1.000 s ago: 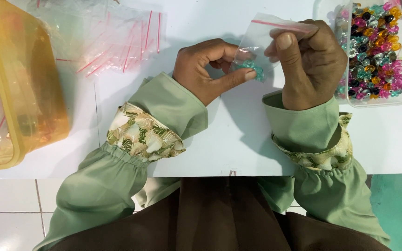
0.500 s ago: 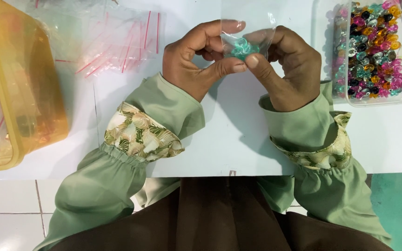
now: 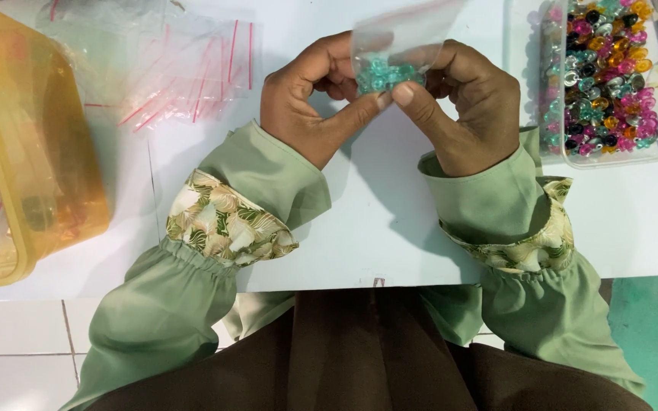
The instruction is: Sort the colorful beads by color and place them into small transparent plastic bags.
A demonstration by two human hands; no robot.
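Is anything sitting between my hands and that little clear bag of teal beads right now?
Nothing visible does. The left hand and right hand both pinch the small clear plastic bag of teal beads directly, thumbs meeting under it above the white table.

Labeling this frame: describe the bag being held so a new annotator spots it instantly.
Start at the white table, where the left hand and right hand meet at top centre. Pinched between their thumbs and fingers is a small clear plastic bag with teal beads bunched at its bottom. Unlike the empty red-striped bags lying flat to the left, it is lifted and filled.
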